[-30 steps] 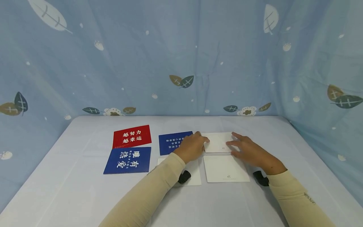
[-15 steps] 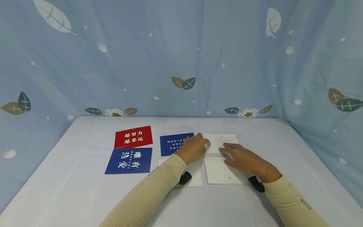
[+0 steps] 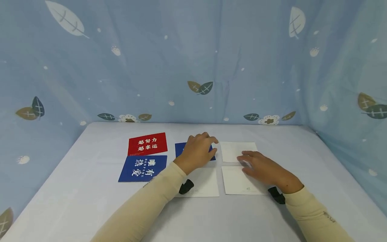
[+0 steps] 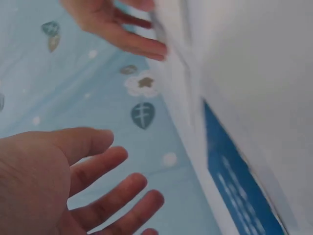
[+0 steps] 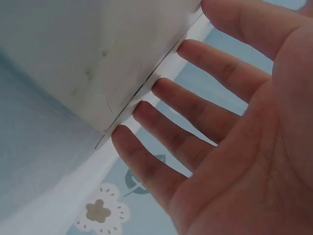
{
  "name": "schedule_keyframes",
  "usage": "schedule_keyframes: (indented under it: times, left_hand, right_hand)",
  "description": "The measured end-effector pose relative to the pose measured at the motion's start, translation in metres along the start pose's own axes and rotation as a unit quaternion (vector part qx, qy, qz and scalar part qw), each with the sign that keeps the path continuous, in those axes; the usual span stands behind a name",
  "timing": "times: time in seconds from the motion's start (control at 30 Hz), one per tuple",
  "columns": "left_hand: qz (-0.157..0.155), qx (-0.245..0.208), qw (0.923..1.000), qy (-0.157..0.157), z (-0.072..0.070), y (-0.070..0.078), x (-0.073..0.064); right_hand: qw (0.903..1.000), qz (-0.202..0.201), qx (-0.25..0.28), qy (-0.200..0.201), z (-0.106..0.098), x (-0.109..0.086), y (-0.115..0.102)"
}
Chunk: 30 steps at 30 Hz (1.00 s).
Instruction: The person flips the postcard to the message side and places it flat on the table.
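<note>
My left hand, fingers spread and holding nothing, is over a blue postcard with white characters and partly hides it. In the left wrist view its thumb and fingers stand apart from the cards. My right hand reaches over two white blank-faced postcards, the far one and the near one. Its fingers are extended, the tips right at the seam between the two cards. A third white card lies below my left wrist, partly covered by the sleeve.
To the left, a red postcard with white characters meets a blue one along its lower edge. A white cloth covers the table. Behind it hangs a blue leaf-patterned curtain. Black straps are at my wrists.
My left hand has let go of the far white card's left edge and moved up and left. My right hand has come off that card's far right corner and drawn nearer.
</note>
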<state>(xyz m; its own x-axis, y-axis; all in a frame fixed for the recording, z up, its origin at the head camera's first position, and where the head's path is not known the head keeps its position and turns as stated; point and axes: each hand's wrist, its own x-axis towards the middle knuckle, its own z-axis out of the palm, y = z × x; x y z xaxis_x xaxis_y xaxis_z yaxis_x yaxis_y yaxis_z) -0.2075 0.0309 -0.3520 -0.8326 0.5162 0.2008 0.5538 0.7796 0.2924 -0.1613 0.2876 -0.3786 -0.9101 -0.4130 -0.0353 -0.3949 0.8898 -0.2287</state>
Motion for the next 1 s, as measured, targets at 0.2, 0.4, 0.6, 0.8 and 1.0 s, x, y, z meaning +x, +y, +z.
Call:
schedule_keyframes:
  times: [0.2,0.4,0.6,0.8,1.0]
  left_hand:
    - [0.009,0.017,0.9996,-0.022,-0.001,-0.023,-0.017]
    - [-0.022,0.007,0.9977,-0.063,-0.003,-0.045,-0.030]
    - [-0.042,0.012,0.9960,-0.077,-0.001,-0.060,-0.039]
    - [-0.059,0.013,0.9946,-0.084,-0.004,-0.070,-0.046]
    - [-0.071,0.022,0.9928,-0.094,-0.006,-0.076,-0.052]
  right_hand:
    - [0.9984,-0.013,-0.023,0.051,-0.006,0.003,0.002]
    - [0.9912,-0.053,-0.035,0.116,-0.007,0.012,0.002]
    - [0.9901,-0.055,-0.037,0.124,-0.003,0.026,-0.014]
    - [0.9921,-0.062,-0.029,0.105,0.002,0.042,-0.036]
    - [0.9954,-0.058,-0.014,0.075,0.003,0.056,-0.059]
